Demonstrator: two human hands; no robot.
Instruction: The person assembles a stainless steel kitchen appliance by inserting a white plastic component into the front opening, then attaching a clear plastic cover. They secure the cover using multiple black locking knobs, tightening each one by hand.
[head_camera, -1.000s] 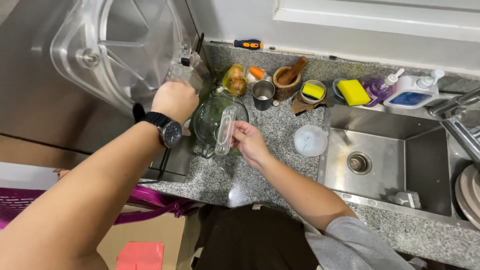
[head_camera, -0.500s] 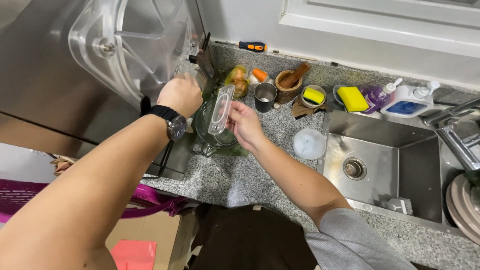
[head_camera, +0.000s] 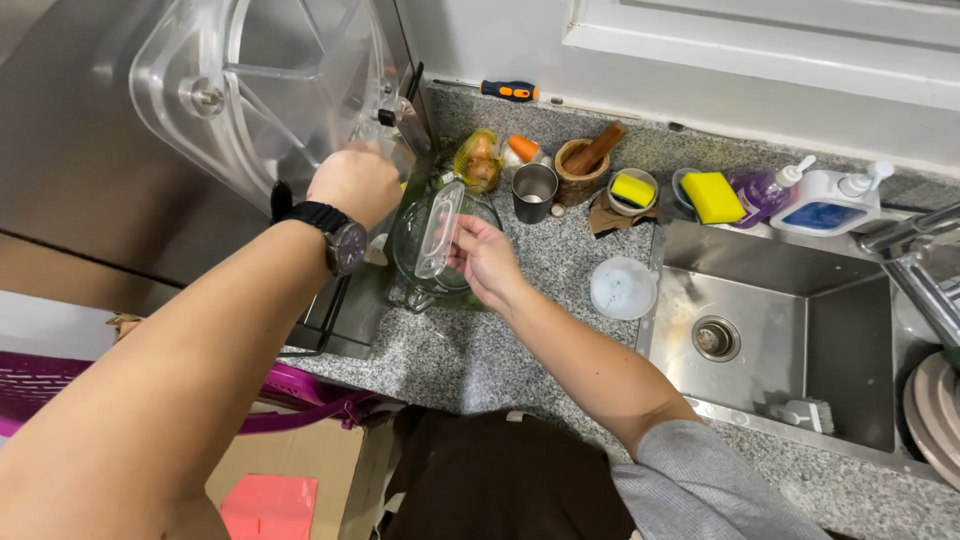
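Observation:
My left hand (head_camera: 355, 182), with a dark watch on its wrist, grips the lower corner of a large clear plastic container (head_camera: 255, 85) that is tilted above the counter. Its fingers are hidden behind the hand. Just below that corner a clear jug (head_camera: 432, 250) with a greenish inside stands on the speckled granite counter (head_camera: 470, 350). My right hand (head_camera: 485, 262) holds the jug by its clear handle on the right side.
Behind the jug are an onion (head_camera: 478, 160), a carrot piece (head_camera: 522, 148), a steel cup (head_camera: 533, 190), a wooden mortar with pestle (head_camera: 585, 162), yellow sponges (head_camera: 712, 195) and soap dispensers (head_camera: 825, 205). A white lid (head_camera: 622, 288) lies beside the steel sink (head_camera: 790, 300). A screwdriver (head_camera: 510, 90) lies by the wall.
The large clear container now sits lower and closer over the jug. My right hand has slid up the jug's side to its handle. My left hand keeps its grip.

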